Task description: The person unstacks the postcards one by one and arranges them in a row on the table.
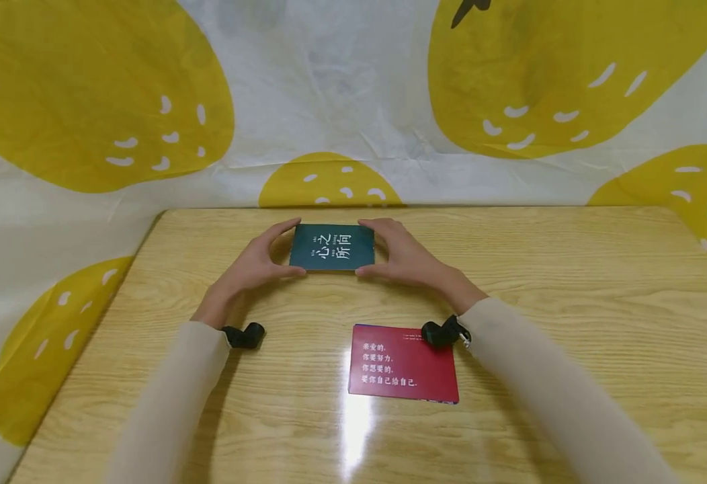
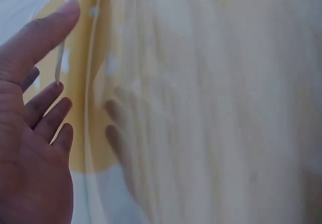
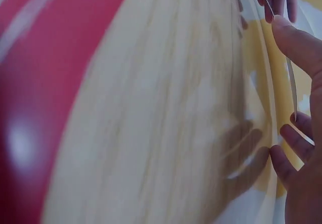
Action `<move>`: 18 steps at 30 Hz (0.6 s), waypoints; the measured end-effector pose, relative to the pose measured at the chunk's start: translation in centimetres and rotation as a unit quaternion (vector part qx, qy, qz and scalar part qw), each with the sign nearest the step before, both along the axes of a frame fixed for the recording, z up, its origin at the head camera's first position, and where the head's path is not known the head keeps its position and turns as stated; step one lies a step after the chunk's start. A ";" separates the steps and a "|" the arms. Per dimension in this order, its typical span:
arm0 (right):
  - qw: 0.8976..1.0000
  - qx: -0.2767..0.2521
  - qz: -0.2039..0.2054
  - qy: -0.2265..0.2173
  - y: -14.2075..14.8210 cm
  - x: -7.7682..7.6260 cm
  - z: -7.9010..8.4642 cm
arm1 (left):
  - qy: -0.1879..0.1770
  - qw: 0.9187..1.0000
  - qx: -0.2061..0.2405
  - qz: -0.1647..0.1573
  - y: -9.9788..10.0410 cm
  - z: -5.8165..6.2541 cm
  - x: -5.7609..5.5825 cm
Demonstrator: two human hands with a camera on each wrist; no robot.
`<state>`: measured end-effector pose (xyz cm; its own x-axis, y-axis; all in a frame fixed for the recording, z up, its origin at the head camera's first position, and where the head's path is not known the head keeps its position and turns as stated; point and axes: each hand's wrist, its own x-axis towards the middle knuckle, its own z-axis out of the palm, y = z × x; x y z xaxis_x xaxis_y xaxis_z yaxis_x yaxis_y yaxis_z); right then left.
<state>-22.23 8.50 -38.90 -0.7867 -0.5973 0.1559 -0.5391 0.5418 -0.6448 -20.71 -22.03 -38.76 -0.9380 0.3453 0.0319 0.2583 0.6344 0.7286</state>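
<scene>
A dark green card (image 1: 332,247) with white Chinese characters is held between both hands near the table's far side. My left hand (image 1: 253,259) pinches its left end between thumb and fingers, and my right hand (image 1: 404,255) grips the right end the same way. The wrist views show the card only as a thin edge (image 2: 59,65), raised off the tabletop; whether it is one card or several cannot be told. Closer to me lies a red card (image 1: 390,366) with white writing, other edges peeking out beneath it. My right wrist's camera covers its upper right corner.
The wood-grain table (image 1: 571,323) ends at a white cloth (image 1: 329,87) with yellow fruit prints, which hangs behind it and along the sides. Small black cameras are strapped on both wrists, the left one (image 1: 247,336) just above the tabletop. Light glares in front of the red card.
</scene>
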 end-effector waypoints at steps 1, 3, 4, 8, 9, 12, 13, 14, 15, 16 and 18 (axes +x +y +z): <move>1.000 0.000 0.002 -0.001 -0.4 0.0 0.1 | 0.002 1.000 -0.003 0.003 -0.5 0.1 0.1; 1.000 0.003 0.005 -0.002 -1.2 0.0 0.3 | 0.001 1.000 -0.006 0.010 -1.3 0.2 0.3; 1.000 0.004 0.005 -0.002 -1.6 0.0 0.4 | -0.001 1.000 -0.007 0.010 -1.7 0.3 0.3; 1.000 0.008 0.005 -0.009 -2.9 0.1 0.6 | -0.019 1.000 -0.012 0.019 -2.9 0.3 0.6; 1.000 0.009 0.005 -0.012 -3.2 0.1 0.6 | -0.023 0.999 -0.014 0.022 -3.2 0.3 0.7; 1.000 0.013 0.004 -0.015 -4.3 0.2 0.6 | -0.028 0.999 -0.012 0.029 -4.1 0.2 0.9; 1.000 0.016 0.002 -0.015 -4.6 0.3 0.6 | -0.032 0.999 -0.011 0.032 -4.1 0.6 1.1; 1.000 0.020 -0.001 -0.015 -5.0 0.3 0.7 | -0.031 0.999 -0.009 0.033 -4.4 0.6 1.1; 1.000 0.021 -0.002 -0.017 -5.3 0.4 0.7 | -0.031 0.999 -0.008 0.034 -4.7 0.6 1.1; 1.000 0.022 -0.004 -0.016 -5.6 0.4 0.7 | -0.032 0.999 -0.007 0.035 -4.9 0.7 1.2; 0.999 0.028 -0.005 -0.016 -6.1 0.5 0.8 | -0.036 0.999 -0.001 0.034 -5.2 1.1 1.4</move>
